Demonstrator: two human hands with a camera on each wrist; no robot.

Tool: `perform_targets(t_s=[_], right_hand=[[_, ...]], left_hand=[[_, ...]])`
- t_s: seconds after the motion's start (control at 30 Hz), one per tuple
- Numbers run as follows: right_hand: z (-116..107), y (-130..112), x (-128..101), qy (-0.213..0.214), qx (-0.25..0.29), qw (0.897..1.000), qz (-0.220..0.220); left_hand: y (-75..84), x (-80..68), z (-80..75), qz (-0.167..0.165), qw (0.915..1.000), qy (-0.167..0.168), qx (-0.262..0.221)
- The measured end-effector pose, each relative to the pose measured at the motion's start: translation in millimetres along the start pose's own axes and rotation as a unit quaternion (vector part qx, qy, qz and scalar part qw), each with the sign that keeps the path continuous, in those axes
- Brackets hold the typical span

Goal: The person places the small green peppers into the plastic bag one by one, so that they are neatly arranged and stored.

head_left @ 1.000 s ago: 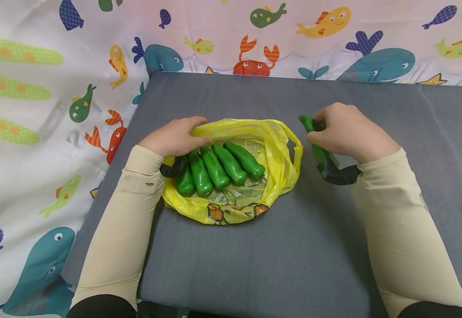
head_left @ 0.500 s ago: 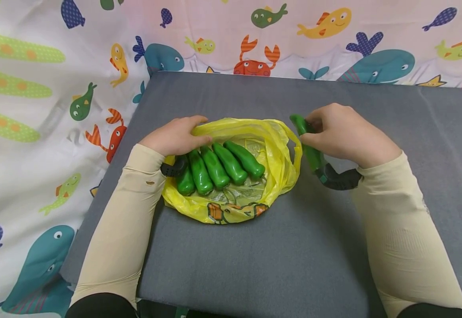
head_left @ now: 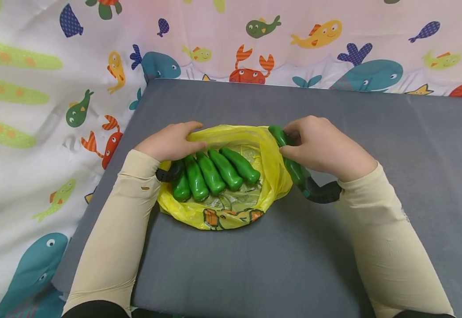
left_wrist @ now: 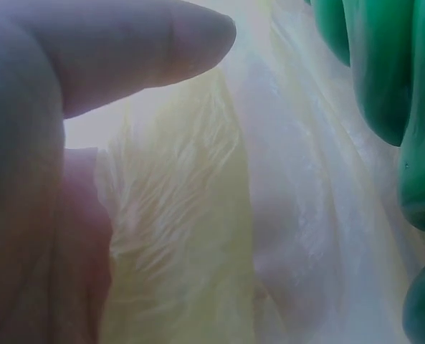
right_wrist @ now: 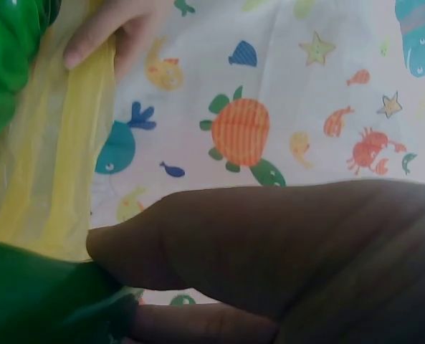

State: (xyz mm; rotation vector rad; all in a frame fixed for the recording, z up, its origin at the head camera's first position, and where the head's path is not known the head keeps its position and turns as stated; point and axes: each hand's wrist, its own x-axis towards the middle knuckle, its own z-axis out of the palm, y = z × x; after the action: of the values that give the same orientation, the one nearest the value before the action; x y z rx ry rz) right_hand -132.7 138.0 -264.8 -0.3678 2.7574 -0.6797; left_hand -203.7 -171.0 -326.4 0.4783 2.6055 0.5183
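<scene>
In the head view my left hand (head_left: 170, 143) holds the left rim of a yellow plastic bag (head_left: 189, 219), thumb inside and fingers outside. Several glossy green peppers (head_left: 225, 169) lie side by side in the bag. My right hand (head_left: 326, 148) pinches another green pepper (head_left: 295, 171) between thumb and fingers, tilted, overlapping the bag's right rim in this view. The right wrist view shows that pepper (right_wrist: 44, 294) under the thumb (right_wrist: 190, 240), with the bag wall (right_wrist: 51, 168) beyond. Thin bag film (left_wrist: 183, 215) lies under the left thumb (left_wrist: 155, 46) in the left wrist view.
The bag lies on a grey cloth-covered table (head_left: 231, 274). A white curtain (head_left: 215, 26) printed with sea animals hangs along the back and left edges. Both wrists carry black straps, the right one (head_left: 323, 191) beside the held pepper.
My right hand has carried its pepper leftward, from apart from the bag to over its right rim. The left hand stays at the left rim; the head view has shifted slightly.
</scene>
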Motion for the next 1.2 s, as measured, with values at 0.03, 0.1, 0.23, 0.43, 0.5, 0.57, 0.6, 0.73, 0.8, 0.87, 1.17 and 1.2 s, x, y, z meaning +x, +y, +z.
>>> perform_targets(t_s=[0.03,0.1,0.23,0.43,0.5,0.57,0.6,0.73,0.8,0.87,1.17,1.2], right_hand=[[2.0,-2.0,1.1,-0.002,-0.005,1.0,-0.007],[5.4,-6.0,4.2,-0.003,-0.018,1.0,-0.019],[11.9,-14.4,14.2,-0.017,-0.033,0.999,-0.036],[20.5,-24.5,29.0,-0.04,-0.044,0.997,-0.055],[23.3,-26.1,33.2,-0.046,-0.046,0.996,-0.057],[25.8,-27.4,37.2,-0.052,-0.047,0.996,-0.055],[26.9,-27.8,39.1,-0.054,-0.047,0.996,-0.054],[30.8,-28.8,48.0,-0.06,-0.05,0.995,-0.056],[32.2,-28.7,52.7,-0.064,-0.052,0.995,-0.059],[33.6,-29.0,57.2,-0.067,-0.055,0.994,-0.061],[41.3,-31.3,71.0,-0.091,-0.059,0.993,-0.056],[42.4,-31.3,72.0,-0.094,-0.059,0.992,-0.054]], left_hand=[[-1.0,-0.3,0.5,0.0,1.0,0.001,0.0],[-2.3,-0.7,1.4,0.001,1.0,0.003,-0.003],[-3.9,-1.1,2.6,0.0,1.0,0.003,-0.006],[-3.8,0.2,3.8,0.002,1.0,0.003,-0.006],[-3.5,0.9,3.7,0.002,1.0,0.004,-0.005],[-3.1,1.3,3.1,0.003,1.0,0.004,-0.004],[-2.9,1.4,2.7,0.003,1.0,0.003,-0.004],[-2.0,0.9,1.0,0.004,1.0,0.003,-0.002],[-1.7,0.2,0.2,0.003,1.0,0.003,-0.002],[-1.5,-0.7,-0.4,0.001,1.0,0.003,-0.003],[-0.8,-2.3,-0.9,-0.001,1.0,0.0,-0.004],[-0.7,-2.3,-1.0,0.0,1.0,0.001,-0.004]])
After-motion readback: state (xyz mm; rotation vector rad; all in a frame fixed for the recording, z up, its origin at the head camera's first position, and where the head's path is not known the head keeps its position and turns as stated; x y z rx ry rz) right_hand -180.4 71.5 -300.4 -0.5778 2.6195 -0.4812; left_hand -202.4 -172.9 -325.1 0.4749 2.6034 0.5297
